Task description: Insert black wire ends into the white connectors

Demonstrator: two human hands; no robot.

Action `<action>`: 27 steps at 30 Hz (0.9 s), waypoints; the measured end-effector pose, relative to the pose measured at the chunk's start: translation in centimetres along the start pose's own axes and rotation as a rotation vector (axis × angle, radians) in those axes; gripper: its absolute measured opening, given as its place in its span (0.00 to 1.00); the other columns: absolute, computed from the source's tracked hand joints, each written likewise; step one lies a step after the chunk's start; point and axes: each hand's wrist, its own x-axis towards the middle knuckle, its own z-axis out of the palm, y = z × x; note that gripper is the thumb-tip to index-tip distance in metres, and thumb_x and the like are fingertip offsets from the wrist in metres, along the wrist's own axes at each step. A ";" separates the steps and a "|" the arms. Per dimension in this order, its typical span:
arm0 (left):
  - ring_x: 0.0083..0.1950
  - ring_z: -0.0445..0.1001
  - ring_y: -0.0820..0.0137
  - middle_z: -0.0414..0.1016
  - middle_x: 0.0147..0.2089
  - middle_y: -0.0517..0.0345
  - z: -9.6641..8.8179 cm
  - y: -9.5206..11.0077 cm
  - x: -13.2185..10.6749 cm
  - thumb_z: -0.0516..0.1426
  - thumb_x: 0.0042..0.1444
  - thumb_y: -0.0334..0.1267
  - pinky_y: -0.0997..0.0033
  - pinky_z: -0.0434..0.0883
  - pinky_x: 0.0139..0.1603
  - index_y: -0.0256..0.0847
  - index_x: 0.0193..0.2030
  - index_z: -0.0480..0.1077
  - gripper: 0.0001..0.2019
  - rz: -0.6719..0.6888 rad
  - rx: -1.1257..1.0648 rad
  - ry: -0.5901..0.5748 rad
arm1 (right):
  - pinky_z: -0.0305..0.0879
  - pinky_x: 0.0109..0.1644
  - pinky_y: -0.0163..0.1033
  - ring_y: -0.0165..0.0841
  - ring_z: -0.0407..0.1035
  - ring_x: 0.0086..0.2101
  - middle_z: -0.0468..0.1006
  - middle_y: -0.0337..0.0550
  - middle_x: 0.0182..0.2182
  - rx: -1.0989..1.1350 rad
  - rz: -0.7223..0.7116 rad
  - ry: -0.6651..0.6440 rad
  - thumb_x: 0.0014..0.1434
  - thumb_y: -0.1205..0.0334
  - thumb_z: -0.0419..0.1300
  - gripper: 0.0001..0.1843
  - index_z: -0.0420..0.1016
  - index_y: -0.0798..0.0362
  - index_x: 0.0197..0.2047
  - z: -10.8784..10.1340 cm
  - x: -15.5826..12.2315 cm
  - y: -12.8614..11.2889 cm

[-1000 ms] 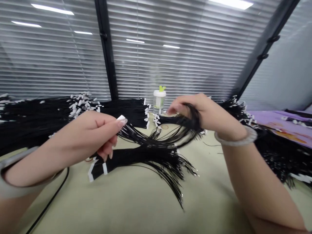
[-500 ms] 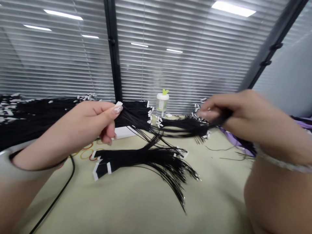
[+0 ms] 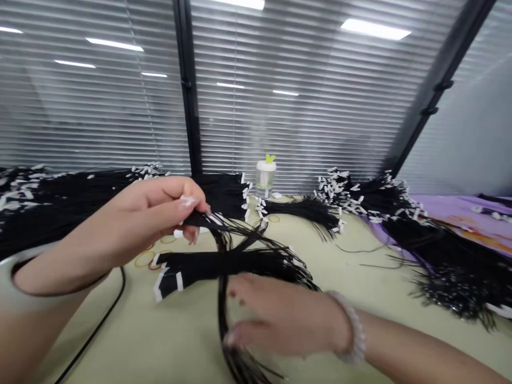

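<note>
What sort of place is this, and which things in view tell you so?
Probably an indoor workplace where wires are handled in bulk: many bundles of white-tipped black wires lie across a pale green table, with slatted blinds behind.

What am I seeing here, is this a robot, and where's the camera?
There's no robot: these are a person's bare hands, seen from a camera worn on that person's head. The left hand pinches a bunch of thin black wires that hangs down beside the right hand, which is blurred, so I can't tell whether it grips them. On the table lies another black wire bundle with white tabs; farther back are heaps of wires with white ends and a clear cup with a white lid.
</note>
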 end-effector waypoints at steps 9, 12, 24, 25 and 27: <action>0.22 0.70 0.71 0.72 0.21 0.62 0.9 0.5 -0.1 0.55 0.49 0.47 0.82 0.59 0.12 0.52 0.42 0.66 0.13 -0.044 0.078 0.092 | 0.61 0.53 0.53 0.38 0.60 0.54 0.63 0.44 0.55 0.603 -0.001 0.883 0.61 0.45 0.30 0.27 0.63 0.44 0.50 -6.7 -7.3 3.3; 0.34 0.75 0.69 0.71 0.24 0.64 2.4 0.6 1.0 0.53 0.54 0.45 0.81 0.70 0.25 0.52 0.47 0.64 0.13 -0.021 0.003 0.101 | 0.65 0.46 0.46 0.36 0.68 0.45 0.74 0.45 0.41 0.510 -0.091 1.160 0.61 0.56 0.41 0.18 0.72 0.44 0.33 -11.1 -9.1 2.7; 0.29 0.70 0.75 0.71 0.28 0.59 7.6 -9.8 0.5 0.56 0.50 0.40 0.72 0.69 0.32 0.38 0.31 0.62 0.09 -0.357 -0.284 -0.198 | 0.51 0.23 0.37 0.27 0.52 0.21 0.51 0.35 0.20 0.808 -0.168 0.909 0.42 0.25 0.22 0.50 0.68 0.54 0.38 -13.1 -3.6 -0.5; 0.27 0.69 0.75 0.69 0.26 0.60 7.8 -10.9 0.2 0.55 0.50 0.41 0.74 0.68 0.28 0.38 0.29 0.60 0.09 -0.390 -0.285 -0.187 | 0.53 0.24 0.37 0.27 0.53 0.22 0.51 0.35 0.21 0.860 -0.119 0.823 0.45 0.26 0.25 0.46 0.67 0.53 0.38 -12.3 -2.6 0.1; 0.23 0.65 0.77 0.66 0.23 0.63 8.0 -12.4 0.0 0.53 0.52 0.43 0.77 0.63 0.22 0.39 0.27 0.59 0.11 -0.428 -0.282 -0.167 | 0.52 0.24 0.34 0.25 0.51 0.21 0.50 0.34 0.21 0.864 -0.039 0.703 0.55 0.36 0.36 0.29 0.64 0.52 0.32 -11.0 -0.7 1.4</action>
